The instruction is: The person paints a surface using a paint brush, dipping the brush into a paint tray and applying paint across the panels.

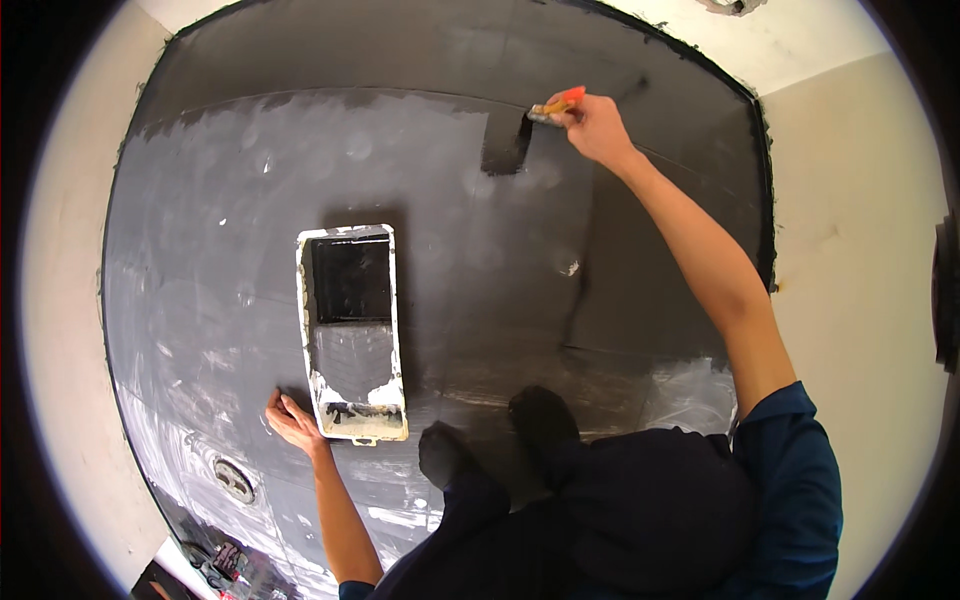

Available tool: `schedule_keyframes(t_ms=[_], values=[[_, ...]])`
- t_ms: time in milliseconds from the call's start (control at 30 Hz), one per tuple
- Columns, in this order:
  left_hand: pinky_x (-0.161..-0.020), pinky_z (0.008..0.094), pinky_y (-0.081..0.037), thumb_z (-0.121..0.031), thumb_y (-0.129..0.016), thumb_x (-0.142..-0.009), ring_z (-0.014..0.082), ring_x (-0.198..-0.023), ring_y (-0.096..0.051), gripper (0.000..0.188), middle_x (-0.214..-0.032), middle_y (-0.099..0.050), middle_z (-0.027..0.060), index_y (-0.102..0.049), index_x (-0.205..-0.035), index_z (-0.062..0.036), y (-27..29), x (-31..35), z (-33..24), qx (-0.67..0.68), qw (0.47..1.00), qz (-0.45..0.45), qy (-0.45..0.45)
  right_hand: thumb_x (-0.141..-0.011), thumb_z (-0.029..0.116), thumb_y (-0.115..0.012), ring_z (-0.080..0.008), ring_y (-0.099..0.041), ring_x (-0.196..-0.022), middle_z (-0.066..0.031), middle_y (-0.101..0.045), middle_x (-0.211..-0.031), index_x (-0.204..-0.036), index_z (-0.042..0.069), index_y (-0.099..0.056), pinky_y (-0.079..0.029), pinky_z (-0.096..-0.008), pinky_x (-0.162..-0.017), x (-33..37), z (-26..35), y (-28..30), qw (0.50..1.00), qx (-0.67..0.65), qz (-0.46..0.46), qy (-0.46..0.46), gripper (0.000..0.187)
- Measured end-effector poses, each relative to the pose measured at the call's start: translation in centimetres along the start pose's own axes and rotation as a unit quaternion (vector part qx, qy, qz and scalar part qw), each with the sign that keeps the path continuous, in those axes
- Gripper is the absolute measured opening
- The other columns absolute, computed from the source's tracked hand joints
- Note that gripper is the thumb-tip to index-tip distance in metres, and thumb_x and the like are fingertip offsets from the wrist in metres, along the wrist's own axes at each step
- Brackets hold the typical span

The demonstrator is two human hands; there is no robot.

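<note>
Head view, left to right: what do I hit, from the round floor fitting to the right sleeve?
Round floor fitting → left hand → paint tray → left foot → paintbrush → right hand gripping it → dark blue right sleeve. Right foot left out: it overlaps the brush's span.

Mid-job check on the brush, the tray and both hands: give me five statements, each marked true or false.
1. The right hand holds the brush. True.
2. The left hand holds a second brush. False: no brush is in it; it is beside the tray, near the lower left corner.
3. The tray stands to the right of the brush. False: it is to the left.
4. A dark patch lies beside the brush on the floor. True.
5. The tray's darker end is nearer the person. False: it is the farther end.
</note>
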State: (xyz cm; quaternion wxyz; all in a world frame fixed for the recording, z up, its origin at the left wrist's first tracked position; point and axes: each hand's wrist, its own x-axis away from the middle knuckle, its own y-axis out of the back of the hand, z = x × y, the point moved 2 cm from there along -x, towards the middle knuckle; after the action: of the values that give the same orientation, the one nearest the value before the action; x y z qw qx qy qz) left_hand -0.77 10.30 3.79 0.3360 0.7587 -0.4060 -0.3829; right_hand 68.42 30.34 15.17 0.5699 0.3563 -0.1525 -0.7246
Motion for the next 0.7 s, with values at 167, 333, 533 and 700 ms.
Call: schedule_keyframes(t_ms=[167,333,533,700], values=[[-0.09,0.0452,-0.047,-0.041,-0.052,-0.11,0.0327,-0.1,-0.057,0.044,-0.111,-0.064,0.0161,-0.063,-0.123,-0.0002,0.0,0.0,0.8,0.011,1.0,-0.001,-0.005,-0.089,-0.007,-0.065,-0.0272,-0.071,-0.074,-0.0132,-0.075,-0.087,-0.104,0.002,-0.071,-0.054,-0.0318,-0.071,4.2,2.7,-0.5,0.994,0.024,0.098,-0.04,0.019],[-0.09,0.0459,-0.047,-0.039,-0.052,-0.11,0.0339,-0.102,-0.058,0.043,-0.115,-0.064,0.0172,-0.063,-0.123,0.0011,0.0,0.0,1.3,-0.015,1.0,0.008,-0.006,-0.088,-0.008,-0.067,-0.0253,-0.071,-0.074,-0.0142,-0.075,-0.088,-0.107,0.003,-0.072,-0.054,-0.0323,-0.07,5.4,4.4,0.8,0.993,-0.045,0.107,0.014,0.022],[-0.088,0.045,-0.047,-0.034,-0.053,-0.11,0.0334,-0.099,-0.059,0.037,-0.111,-0.065,0.0162,-0.063,-0.12,0.0004,-0.4,-0.1,0.3,0.0,0.999,-0.008,-0.037,-0.09,-0.003,-0.07,-0.0295,-0.07,-0.077,-0.0155,-0.076,-0.094,-0.108,0.003,-0.072,-0.055,-0.0344,-0.07,0.9,1.0,3.4,0.998,0.031,0.013,-0.049,0.02],[-0.086,0.0448,-0.046,-0.033,-0.054,-0.11,0.0315,-0.094,-0.056,0.035,-0.106,-0.063,0.0146,-0.064,-0.118,0.0003,0.1,0.1,1.0,0.0,1.0,-0.009,-0.028,-0.089,-0.004,-0.064,-0.0372,-0.068,-0.084,-0.0153,-0.073,-0.093,-0.104,0.005,-0.072,-0.055,-0.0413,-0.076,6.4,3.1,-1.0,0.996,0.018,0.073,0.037,0.019]])
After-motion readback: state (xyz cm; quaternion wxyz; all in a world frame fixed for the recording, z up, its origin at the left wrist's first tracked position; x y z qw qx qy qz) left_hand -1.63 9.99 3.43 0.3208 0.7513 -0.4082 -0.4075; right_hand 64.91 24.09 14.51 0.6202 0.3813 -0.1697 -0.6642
